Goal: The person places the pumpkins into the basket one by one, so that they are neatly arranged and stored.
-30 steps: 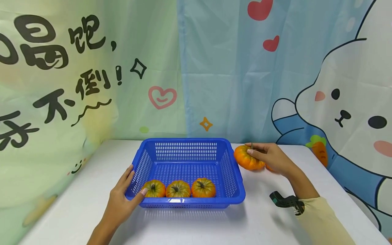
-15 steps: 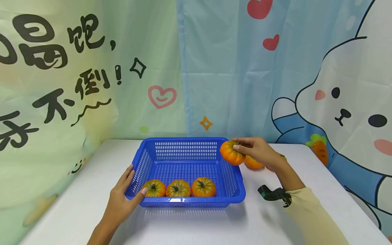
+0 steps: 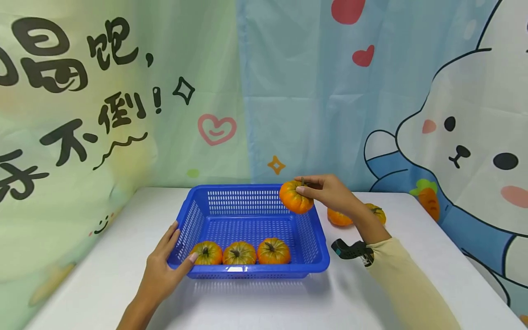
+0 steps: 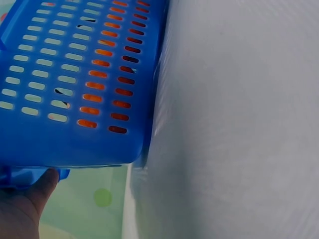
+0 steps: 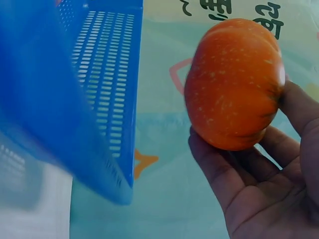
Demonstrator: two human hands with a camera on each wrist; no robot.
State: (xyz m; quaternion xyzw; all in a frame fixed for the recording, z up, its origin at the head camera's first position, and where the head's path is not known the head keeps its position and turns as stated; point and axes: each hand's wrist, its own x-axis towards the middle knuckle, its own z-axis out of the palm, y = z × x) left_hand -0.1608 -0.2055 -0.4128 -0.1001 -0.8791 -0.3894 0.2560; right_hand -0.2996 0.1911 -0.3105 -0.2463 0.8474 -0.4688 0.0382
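My right hand (image 3: 330, 190) pinches an orange pumpkin (image 3: 296, 197) near its stem, above the right rear rim of a blue plastic basket (image 3: 255, 270). In the right wrist view, the fingers and thumb (image 5: 299, 107) hold the pumpkin (image 5: 234, 84) beside the basket wall (image 5: 107, 84). My left hand (image 3: 162, 266) grips the basket's left front corner, thumb over the rim. The left wrist view shows that thumb (image 4: 44, 186) at the basket edge (image 4: 70, 144). Inside, along the front wall, sit a left pumpkin (image 3: 208, 253), a middle pumpkin (image 3: 239, 253) and a right pumpkin (image 3: 274, 251).
Right of the basket on the white table (image 3: 264, 305) lie an orange pumpkin (image 3: 339, 217) and a yellow-green one (image 3: 376, 212), partly hidden by the right forearm. A printed curtain (image 3: 280, 91) hangs behind. A dark wrist camera (image 3: 350, 250) sticks out from the right sleeve.
My right hand has carried the pumpkin left and up, from beside the basket to over its right rim. The pumpkins behind it have come into view. The left hand keeps its place.
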